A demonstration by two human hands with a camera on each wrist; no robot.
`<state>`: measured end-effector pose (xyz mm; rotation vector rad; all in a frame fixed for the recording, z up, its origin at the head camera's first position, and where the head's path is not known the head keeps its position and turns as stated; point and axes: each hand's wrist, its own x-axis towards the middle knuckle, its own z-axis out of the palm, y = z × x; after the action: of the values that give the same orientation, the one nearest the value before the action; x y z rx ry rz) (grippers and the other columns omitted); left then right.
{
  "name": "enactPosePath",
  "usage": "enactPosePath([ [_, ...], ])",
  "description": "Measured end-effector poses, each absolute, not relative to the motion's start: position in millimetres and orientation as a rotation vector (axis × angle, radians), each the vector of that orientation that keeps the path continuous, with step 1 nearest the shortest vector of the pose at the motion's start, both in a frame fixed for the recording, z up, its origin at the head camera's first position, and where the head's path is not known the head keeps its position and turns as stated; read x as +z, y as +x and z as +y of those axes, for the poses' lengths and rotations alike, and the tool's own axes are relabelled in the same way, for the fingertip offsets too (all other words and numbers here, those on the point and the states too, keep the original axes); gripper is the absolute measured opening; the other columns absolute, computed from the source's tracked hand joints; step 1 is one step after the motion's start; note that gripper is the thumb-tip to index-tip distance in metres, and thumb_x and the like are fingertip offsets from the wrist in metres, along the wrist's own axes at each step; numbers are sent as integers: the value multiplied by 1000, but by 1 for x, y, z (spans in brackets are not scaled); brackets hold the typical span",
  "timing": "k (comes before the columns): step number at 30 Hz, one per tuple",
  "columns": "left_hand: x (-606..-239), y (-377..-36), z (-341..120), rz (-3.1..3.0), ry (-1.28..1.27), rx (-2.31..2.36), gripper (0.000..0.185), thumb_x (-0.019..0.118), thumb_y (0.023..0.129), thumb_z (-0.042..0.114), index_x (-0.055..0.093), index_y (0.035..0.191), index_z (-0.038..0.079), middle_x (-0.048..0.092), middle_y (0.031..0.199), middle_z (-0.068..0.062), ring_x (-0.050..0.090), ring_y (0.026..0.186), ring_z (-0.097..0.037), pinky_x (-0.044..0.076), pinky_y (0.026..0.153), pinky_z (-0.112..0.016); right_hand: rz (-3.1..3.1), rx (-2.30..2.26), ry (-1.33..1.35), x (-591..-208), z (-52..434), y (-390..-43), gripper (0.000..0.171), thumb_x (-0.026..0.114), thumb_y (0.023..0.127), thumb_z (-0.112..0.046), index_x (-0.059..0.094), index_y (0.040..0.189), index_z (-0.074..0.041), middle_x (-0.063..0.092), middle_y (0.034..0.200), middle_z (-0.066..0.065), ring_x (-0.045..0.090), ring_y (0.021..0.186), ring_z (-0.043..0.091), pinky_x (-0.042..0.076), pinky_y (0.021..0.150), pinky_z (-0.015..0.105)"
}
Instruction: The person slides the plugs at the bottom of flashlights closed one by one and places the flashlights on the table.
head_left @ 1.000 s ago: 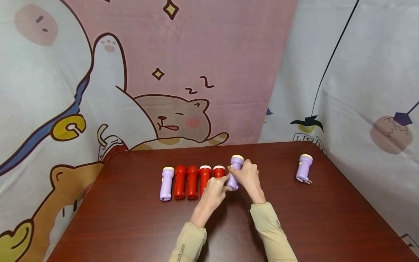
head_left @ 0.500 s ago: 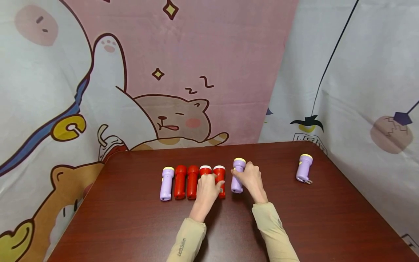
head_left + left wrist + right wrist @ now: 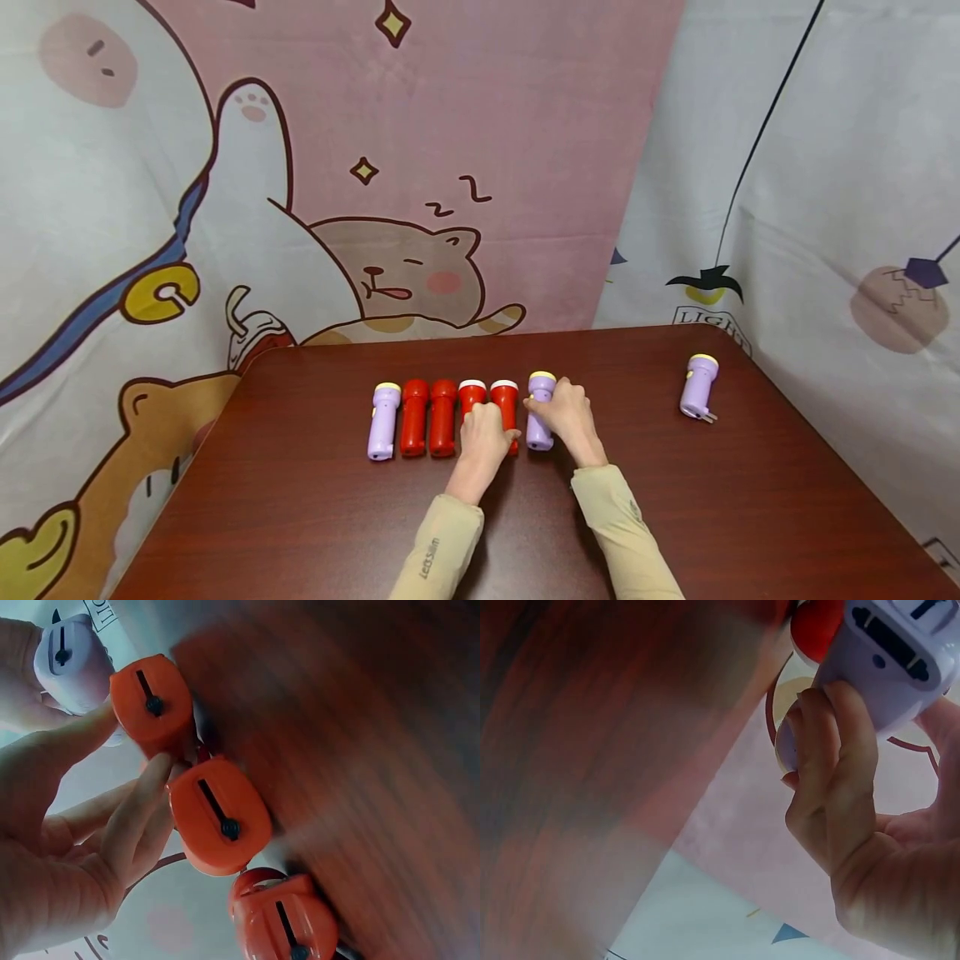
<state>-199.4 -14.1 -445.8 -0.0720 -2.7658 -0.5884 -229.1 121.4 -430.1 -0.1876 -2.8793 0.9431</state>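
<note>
On dark wood table, row of torches mid-table. My right hand curled round purple torch, lying at row's right end just beside red torch. My left hand rests fingers on that red torch and its white-capped red neighbour, fingers fairly straight, thumb against side, per left wrist view. Two all-red torches and second purple torch further left. Third purple torch well apart, far right.

A lone purple flashlight lies far right on the brown table, before cartoon-cat backdrop cloths.
</note>
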Motion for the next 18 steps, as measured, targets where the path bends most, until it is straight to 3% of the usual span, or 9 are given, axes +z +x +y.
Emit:
enactPosePath([
  [18,-440,-202,-11,-2800,-73,-618,32,88,61,20,68,74,-2,68,72,-19,66,64,-35,53,57,-39,-2929,892,-131,-440,116,-235,56,78,73,-36,55,99,8,62,81,20,64,71,35,51,61,41],
])
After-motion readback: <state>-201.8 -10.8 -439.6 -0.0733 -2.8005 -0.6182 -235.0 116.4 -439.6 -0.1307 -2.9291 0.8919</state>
